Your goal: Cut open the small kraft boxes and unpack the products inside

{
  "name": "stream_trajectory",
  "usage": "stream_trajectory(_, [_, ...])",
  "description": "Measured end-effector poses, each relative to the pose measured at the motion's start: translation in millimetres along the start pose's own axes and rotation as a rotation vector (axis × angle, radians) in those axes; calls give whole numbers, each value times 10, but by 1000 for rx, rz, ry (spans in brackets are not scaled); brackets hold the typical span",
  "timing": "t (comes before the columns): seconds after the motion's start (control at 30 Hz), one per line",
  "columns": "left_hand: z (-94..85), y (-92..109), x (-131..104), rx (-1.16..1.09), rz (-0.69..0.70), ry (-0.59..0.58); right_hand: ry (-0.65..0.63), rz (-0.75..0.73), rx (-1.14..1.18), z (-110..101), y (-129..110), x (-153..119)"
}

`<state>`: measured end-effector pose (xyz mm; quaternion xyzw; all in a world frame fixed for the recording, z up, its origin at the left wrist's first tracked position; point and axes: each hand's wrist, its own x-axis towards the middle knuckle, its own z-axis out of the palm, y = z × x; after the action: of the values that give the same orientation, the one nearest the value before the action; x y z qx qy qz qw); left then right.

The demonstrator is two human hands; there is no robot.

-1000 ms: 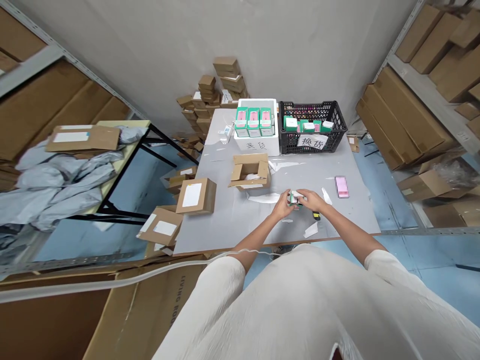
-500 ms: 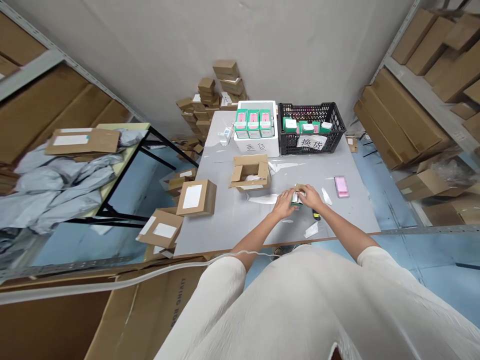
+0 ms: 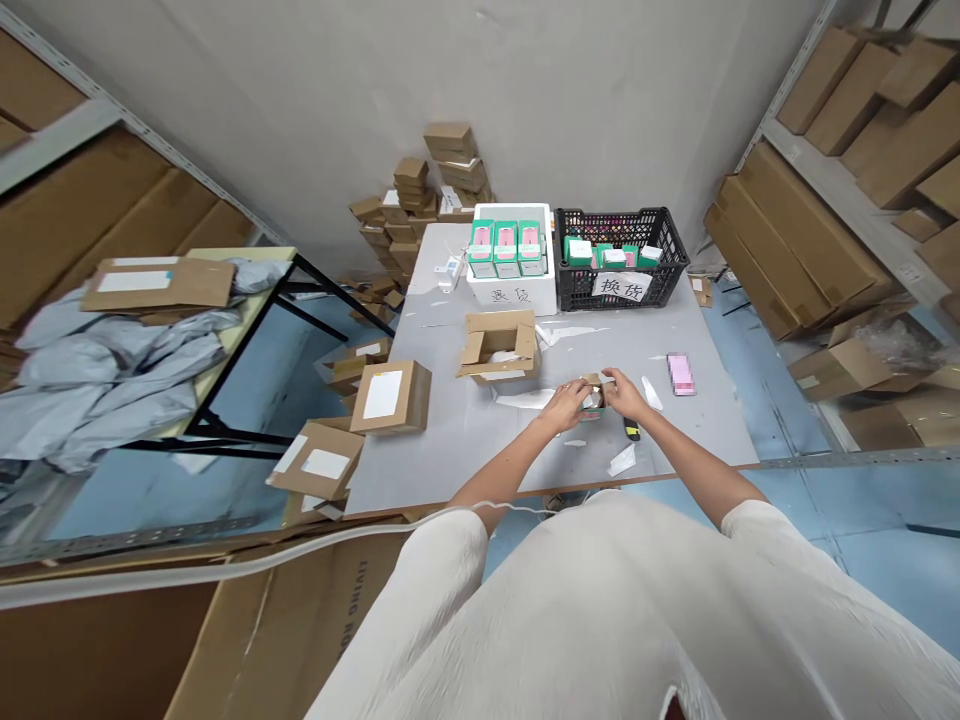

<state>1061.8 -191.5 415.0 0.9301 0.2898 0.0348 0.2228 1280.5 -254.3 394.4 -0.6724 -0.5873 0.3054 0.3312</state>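
Green box (image 3: 592,413), its top open on something silvery, sits on the grey table (image 3: 450,465), gripped between my left hand (image 3: 568,405) and right hand (image 3: 624,393), fingers curled against it.

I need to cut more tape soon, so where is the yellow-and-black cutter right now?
In the head view, the cutter lies on the table, just right of the small box at your hands.

White shirt (image 3: 600,600), creased, loose; short sleeves (image 3: 444,560); small dark-red patch (image 3: 675,708) low on front
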Motion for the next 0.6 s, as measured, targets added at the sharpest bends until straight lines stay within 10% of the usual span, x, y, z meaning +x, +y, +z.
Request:
stream_trajectory(0.33, [9, -154, -44, -92, -53, 84, -92, -170, -333, -32, -195, -14])
stream_trajectory(0.6, [159, -95, -76, -349, -110, 210, -224, -33, -742, -19, -624, -59])
